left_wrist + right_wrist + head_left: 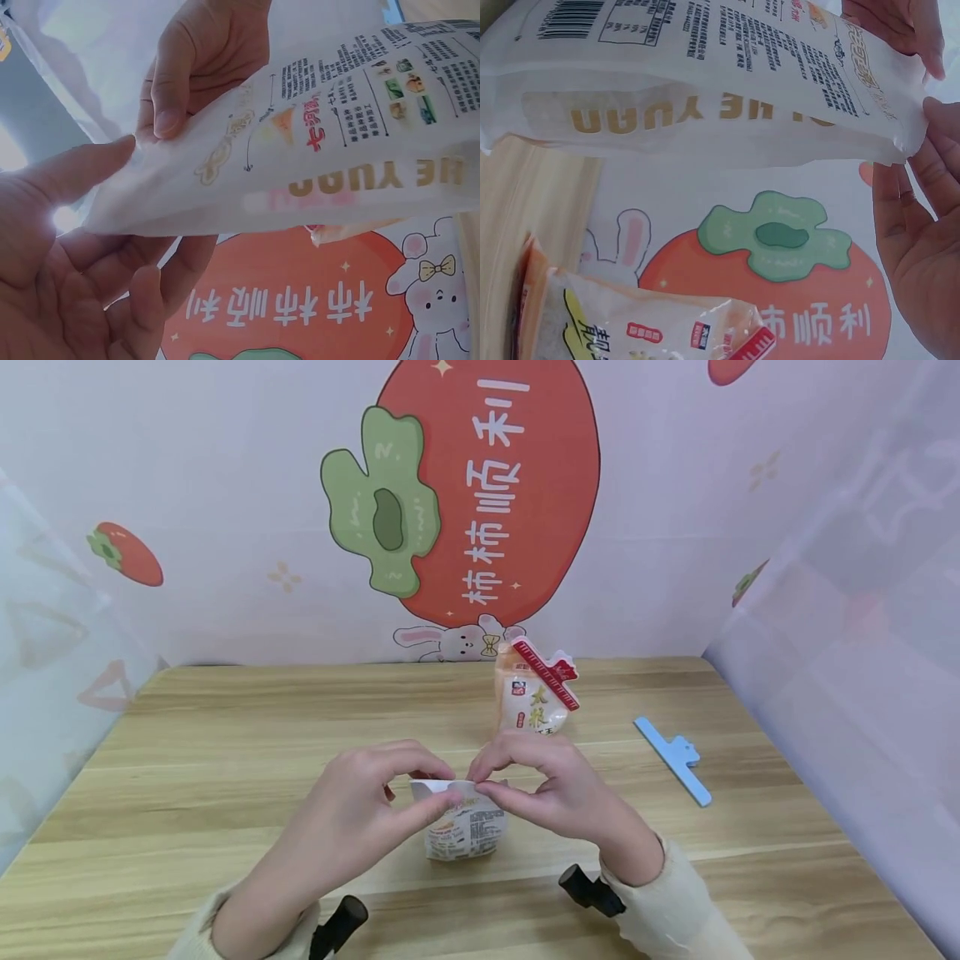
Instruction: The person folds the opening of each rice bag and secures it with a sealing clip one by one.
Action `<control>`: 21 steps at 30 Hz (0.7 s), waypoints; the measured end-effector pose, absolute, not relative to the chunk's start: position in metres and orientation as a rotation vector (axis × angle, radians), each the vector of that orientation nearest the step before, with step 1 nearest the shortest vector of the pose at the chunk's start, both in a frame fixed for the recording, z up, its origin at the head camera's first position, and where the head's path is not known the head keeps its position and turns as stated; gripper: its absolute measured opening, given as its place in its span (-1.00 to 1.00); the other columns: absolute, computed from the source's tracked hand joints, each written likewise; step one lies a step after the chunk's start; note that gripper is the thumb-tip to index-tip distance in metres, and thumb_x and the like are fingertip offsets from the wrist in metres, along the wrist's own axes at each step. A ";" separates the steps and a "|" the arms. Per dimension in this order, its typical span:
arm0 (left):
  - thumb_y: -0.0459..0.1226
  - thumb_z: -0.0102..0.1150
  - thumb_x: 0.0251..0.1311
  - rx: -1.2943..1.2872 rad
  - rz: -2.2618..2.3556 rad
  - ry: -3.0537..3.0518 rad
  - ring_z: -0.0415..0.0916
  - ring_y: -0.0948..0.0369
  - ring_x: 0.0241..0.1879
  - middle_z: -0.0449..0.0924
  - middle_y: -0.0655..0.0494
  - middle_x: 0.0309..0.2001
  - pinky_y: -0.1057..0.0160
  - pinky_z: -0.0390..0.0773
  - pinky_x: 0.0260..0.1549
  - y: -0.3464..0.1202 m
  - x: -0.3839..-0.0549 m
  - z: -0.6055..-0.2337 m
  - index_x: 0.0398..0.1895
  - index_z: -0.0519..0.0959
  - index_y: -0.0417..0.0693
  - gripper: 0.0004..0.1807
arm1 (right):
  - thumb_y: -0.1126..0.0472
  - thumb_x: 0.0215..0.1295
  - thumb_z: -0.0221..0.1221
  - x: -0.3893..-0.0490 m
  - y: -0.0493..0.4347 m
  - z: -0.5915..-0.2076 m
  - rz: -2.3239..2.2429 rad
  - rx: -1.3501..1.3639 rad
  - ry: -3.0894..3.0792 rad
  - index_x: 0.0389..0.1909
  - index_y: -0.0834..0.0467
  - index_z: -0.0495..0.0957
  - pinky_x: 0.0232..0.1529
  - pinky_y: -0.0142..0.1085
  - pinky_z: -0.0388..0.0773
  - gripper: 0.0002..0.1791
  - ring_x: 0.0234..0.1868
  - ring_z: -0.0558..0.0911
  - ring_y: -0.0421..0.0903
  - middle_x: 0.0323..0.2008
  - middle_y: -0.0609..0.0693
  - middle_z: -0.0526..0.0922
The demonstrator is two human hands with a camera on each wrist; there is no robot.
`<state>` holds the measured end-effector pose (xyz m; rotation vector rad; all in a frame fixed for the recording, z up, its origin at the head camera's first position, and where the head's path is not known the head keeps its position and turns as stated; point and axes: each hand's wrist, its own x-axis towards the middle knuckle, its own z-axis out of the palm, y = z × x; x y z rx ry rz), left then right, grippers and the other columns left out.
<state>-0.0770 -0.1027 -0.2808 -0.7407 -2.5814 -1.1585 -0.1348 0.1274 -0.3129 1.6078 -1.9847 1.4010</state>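
A small white printed bag (467,837) stands upright on the table in front of me, its top edge up between both hands. My left hand (358,814) pinches the left part of that edge, thumb on the near face and fingers behind. On the right part, my right hand (562,787) pinches the edge between thumb and fingers. Gold lettering runs along the bag's side (375,178) in the left wrist view. In the right wrist view a barcode (570,19) shows near the bag's bottom end.
Behind the hands stands an orange and clear food bag (516,700) with a red sealing clip (553,677) across its top corner. A blue sealing clip (675,762) lies to the right on the wooden table (225,727). A printed cloth backdrop (645,552) rises behind the table.
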 end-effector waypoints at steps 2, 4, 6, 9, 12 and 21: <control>-0.14 0.41 0.15 -0.733 -1.142 -2.585 0.51 0.51 -0.34 0.68 0.53 -0.33 0.42 0.46 -0.50 -0.102 -0.078 -0.280 -0.31 0.74 0.23 -0.95 | 0.55 0.09 0.32 -0.135 0.126 -0.312 1.387 1.597 -1.984 -0.24 0.19 0.61 -0.24 -0.30 0.65 -0.73 -0.25 0.64 -0.16 -0.34 0.01 0.69; -0.19 0.42 0.14 -0.725 -1.139 -2.582 0.50 0.51 -0.36 0.68 0.53 -0.35 0.42 0.44 -0.53 -0.101 -0.080 -0.281 -0.33 0.74 0.21 -0.94 | 0.55 0.09 0.32 -0.135 0.125 -0.312 1.389 1.579 -2.000 -0.24 0.19 0.61 -0.26 -0.27 0.66 -0.73 -0.25 0.63 -0.17 -0.34 0.01 0.69; -0.23 0.42 0.13 -0.709 -1.149 -2.578 0.49 0.51 -0.40 0.69 0.50 -0.35 0.42 0.42 -0.58 -0.101 -0.080 -0.281 -0.34 0.74 0.19 -0.93 | 0.55 0.09 0.32 -0.135 0.124 -0.313 1.387 1.562 -2.017 -0.24 0.19 0.61 -0.25 -0.25 0.67 -0.72 -0.25 0.63 -0.16 -0.34 0.01 0.69; -0.22 0.42 0.14 -0.682 -1.165 -2.575 0.46 0.51 -0.47 0.71 0.45 -0.36 0.42 0.39 -0.64 -0.101 -0.081 -0.282 -0.35 0.75 0.15 -0.96 | 0.55 0.09 0.32 -0.134 0.123 -0.314 1.374 1.541 -2.037 -0.24 0.18 0.61 -0.23 -0.27 0.68 -0.72 -0.25 0.62 -0.17 -0.33 0.00 0.70; -0.18 0.41 0.16 -0.654 -1.172 -2.574 0.35 0.50 -0.63 0.72 0.41 -0.36 0.41 0.35 -0.70 -0.101 -0.082 -0.283 -0.36 0.76 0.12 -0.97 | 0.54 0.09 0.33 -0.134 0.122 -0.315 1.354 1.536 -2.033 -0.24 0.18 0.60 -0.22 -0.28 0.67 -0.73 -0.25 0.62 -0.17 -0.33 0.00 0.69; -0.17 0.38 0.19 -0.599 -1.230 -2.588 0.29 0.46 -0.70 0.72 0.41 -0.40 0.38 0.37 -0.70 -0.098 -0.085 -0.285 -0.40 0.77 0.12 -0.94 | 0.55 0.06 0.34 -0.134 0.120 -0.314 1.260 1.585 -1.965 -0.24 0.20 0.60 -0.20 -0.35 0.64 -0.71 -0.26 0.63 -0.16 -0.32 0.00 0.70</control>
